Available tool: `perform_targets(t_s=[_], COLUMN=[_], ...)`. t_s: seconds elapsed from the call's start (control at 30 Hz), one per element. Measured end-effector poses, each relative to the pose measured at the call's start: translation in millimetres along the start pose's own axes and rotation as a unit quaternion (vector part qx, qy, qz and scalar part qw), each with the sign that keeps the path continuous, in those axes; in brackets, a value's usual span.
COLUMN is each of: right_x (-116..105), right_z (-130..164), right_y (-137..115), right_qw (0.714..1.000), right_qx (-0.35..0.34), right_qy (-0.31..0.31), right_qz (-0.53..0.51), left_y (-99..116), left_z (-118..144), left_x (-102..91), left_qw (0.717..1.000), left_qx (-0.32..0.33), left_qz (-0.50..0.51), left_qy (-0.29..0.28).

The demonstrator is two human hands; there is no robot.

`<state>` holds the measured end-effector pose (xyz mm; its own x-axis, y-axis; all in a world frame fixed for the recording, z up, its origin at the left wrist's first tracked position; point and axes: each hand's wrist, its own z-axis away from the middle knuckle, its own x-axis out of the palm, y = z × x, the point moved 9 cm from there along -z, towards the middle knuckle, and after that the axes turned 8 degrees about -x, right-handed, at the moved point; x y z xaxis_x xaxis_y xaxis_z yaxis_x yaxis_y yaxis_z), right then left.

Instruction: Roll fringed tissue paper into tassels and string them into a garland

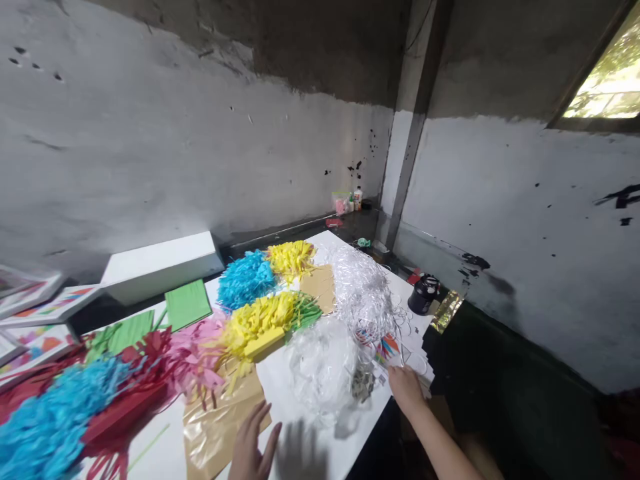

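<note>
White tabletop [274, 390]: my seven-o'clock left hand [254, 437] splays empty; five-o'clock right hand [404, 387] curls near multicoloured printed card [389, 348], hold unclear; pinch lightly.

Paper bundles [195, 350] lie on the left of the table [274, 375], before the box [163, 267]. The plastic bag [320, 367] lies right of them; the strand heap [363, 287] lies behind it, left of the jar [424, 295].

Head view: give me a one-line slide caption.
Left hand spread by brown paper, right hand at the edge of the white tabletop, amid yellow fringe and shredded white strands.
</note>
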<state>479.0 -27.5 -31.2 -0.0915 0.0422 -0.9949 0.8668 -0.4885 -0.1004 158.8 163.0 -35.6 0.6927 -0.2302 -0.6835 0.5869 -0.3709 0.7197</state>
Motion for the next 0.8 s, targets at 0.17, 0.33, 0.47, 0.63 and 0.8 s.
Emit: perform_targets(t_s=[0.17, 0.33, 0.47, 0.63, 0.8], right_x=[-102, -216, -244, -239, -233], right_z=[16, 31, 38, 63, 32], right_y=[21, 8, -87, -255, -236], right_qw=[0.997, 0.990, 0.979, 0.880, 0.858], right_qx=[0.014, -0.022, -0.164, -0.460, -0.301], right_qy=[0.031, 0.021, 0.008, 0.108, 0.283], right_qz=[0.066, 0.139, 0.123, 0.051, -0.304], left_y=[14, 43, 99, 137, 68], left_z=[9, 4, 16, 38, 47], left_x=[14.1, -25.9, -70.6, -85.8, -131.2], left_qw=[0.998, 0.997, 0.992, 0.962, 0.941], left_qx=[0.010, 0.022, 0.078, 0.081, -0.086], left_qz=[0.034, 0.067, 0.098, 0.144, 0.273], left_qy=[-0.053, -0.030, -0.034, -0.219, -0.181])
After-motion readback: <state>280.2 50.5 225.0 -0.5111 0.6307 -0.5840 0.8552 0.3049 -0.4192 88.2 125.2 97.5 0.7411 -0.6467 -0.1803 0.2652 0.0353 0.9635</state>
